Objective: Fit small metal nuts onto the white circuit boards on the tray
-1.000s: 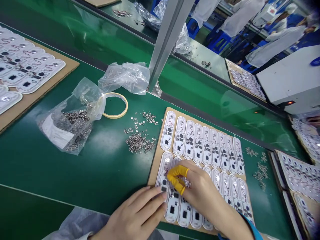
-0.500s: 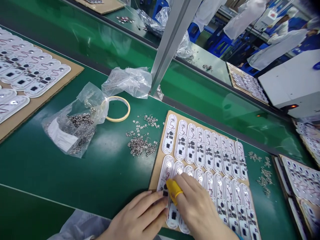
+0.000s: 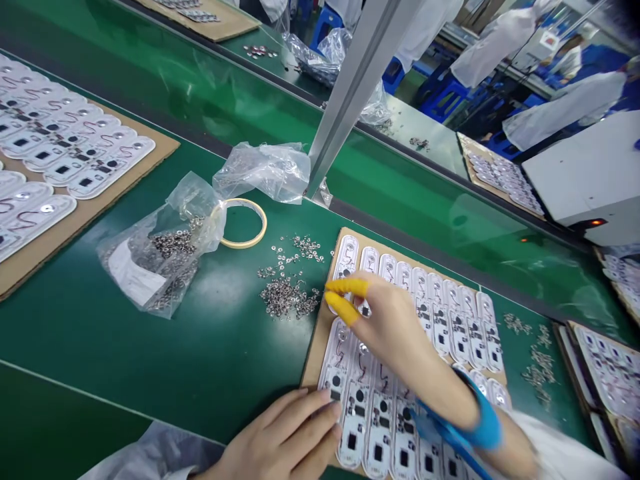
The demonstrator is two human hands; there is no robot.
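Observation:
My left hand lies at the left edge of the cardboard sheet, fingers stretched out, their tips touching the nearest oval white plastic piece. My right hand wears yellow finger cots on the thumb and forefinger and a blue wrist strap. Its two covered tips come together in a pinch above the sheet's left edge; anything between them is too small to make out. Close to these tips is a pile of small metal parts. Oval pieces with circuit boards and red wires stand in rows, partly hidden under my right arm.
A clear bag of metal parts, a tape roll and a crumpled plastic bag lie left of the sheet. More small parts lie on its right. A metal post rises behind. Another loaded cardboard sheet is far left.
My right hand has moved up and away from the near row towards the pile of metal parts. My left hand stays by the sheet's edge. The view has shifted slightly.

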